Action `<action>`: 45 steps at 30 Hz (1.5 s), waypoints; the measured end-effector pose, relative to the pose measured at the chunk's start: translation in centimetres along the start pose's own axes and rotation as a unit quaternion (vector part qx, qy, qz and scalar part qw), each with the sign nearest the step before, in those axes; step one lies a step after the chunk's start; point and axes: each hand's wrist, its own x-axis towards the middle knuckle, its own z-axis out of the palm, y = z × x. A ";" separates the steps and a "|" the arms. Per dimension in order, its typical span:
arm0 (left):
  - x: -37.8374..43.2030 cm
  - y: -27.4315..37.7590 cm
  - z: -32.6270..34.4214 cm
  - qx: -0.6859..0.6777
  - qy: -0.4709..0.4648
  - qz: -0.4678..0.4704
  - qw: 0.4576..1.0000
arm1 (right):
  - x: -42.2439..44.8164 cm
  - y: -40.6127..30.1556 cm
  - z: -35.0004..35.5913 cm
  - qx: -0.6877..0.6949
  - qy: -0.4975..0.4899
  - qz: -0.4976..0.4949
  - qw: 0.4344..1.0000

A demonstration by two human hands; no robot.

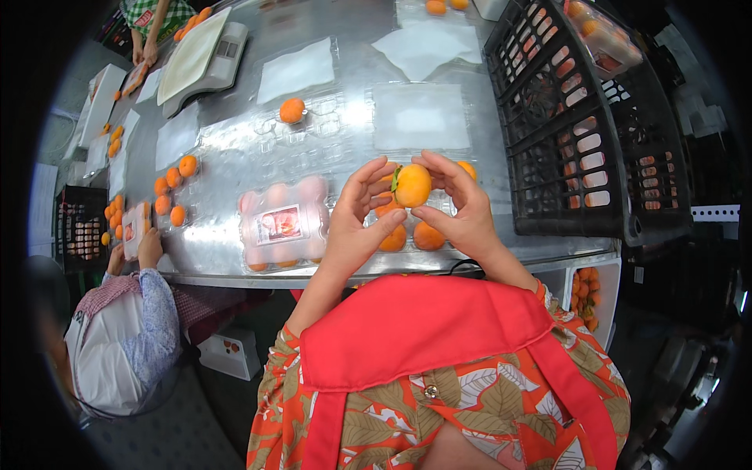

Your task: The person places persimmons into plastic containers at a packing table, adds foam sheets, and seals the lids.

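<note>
An orange-yellow persimmon (413, 185) with a green leafy calyx is between my two hands, above the near edge of the metal table. My right hand (464, 202) curls around its right side, with the thumb at its lower edge. From the left, my left hand (361, 205) cups it, fingertips by the calyx. Beneath my hands lies a clear plastic tray partly filled with persimmons, including one at its front (429, 236); my hands hide part of it. Left of it is a closed clear clamshell pack (282, 226) of fruit, bearing a printed label.
Black plastic crates (552, 117) holding packs stand at the right. Ahead lie clear trays with white liners (420, 117) and a lone persimmon (292, 110). A scale (202, 64) is further left. A co-worker's hand (150, 248) holds a pack. Below right, a white bin contains persimmons (586, 296).
</note>
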 end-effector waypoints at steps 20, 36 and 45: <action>-1.0 -1.1 -4.9 0.020 0.123 -0.059 0.990 | 5.3 11.1 -11.9 -0.428 0.185 0.185 0.865; -3.8 0.3 -7.6 0.104 0.219 -0.009 0.970 | 3.1 9.1 -10.5 -0.396 0.194 0.024 0.897; -5.9 1.3 -7.1 0.087 0.214 0.019 0.973 | -0.8 3.3 -7.0 -0.208 0.172 -0.061 0.961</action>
